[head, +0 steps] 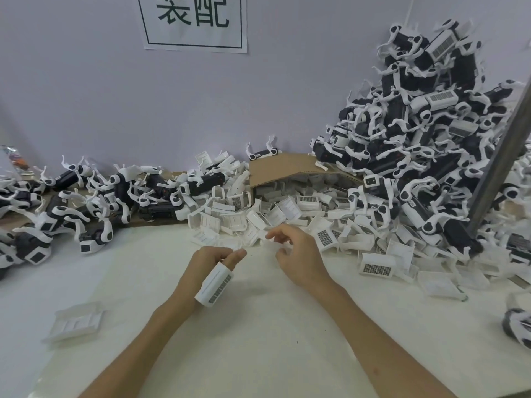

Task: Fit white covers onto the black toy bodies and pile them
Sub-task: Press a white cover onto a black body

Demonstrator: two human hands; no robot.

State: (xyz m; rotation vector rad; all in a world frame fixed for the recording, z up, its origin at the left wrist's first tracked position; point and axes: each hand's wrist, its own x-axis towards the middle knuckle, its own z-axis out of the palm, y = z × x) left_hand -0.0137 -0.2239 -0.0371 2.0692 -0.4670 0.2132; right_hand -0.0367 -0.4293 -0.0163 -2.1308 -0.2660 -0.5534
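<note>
Left forearm [143,349] and right forearm [382,340] came in over the near edge of the table [273,326]. Out by the near left corner, a lone cover [73,326] lay flat, well apart from everything else. At the right edge sat one black-and-white toy [517,328], cut off by the frame.

Now the hands, mid-table. The left hand [207,262] held a white cover [214,285] lengthwise against itself, slotted side up, with two fingers [237,254] poking out past its far end; just how they clamped it, I could not tell. The right hand [298,254] was just beside it, its fingers loosely bent and spread, gripping nothing, the foremost fingertip right at the near fringe of the loose covers [287,214]. Whether it touched one, I could not tell.

Those loose covers spilled across the middle of the table and on toward the right edge, out from under a cardboard flap [287,168]. Along the far left lay the black toy bodies [115,196], white legs sticking up, scattered in a low jumble. In the far right corner, a tall pile [431,139] of toys climbed the wall [86,96], with a metal pole [500,168] leaning across its front. On that wall hung a paper sign [195,21] with dark characters.
</note>
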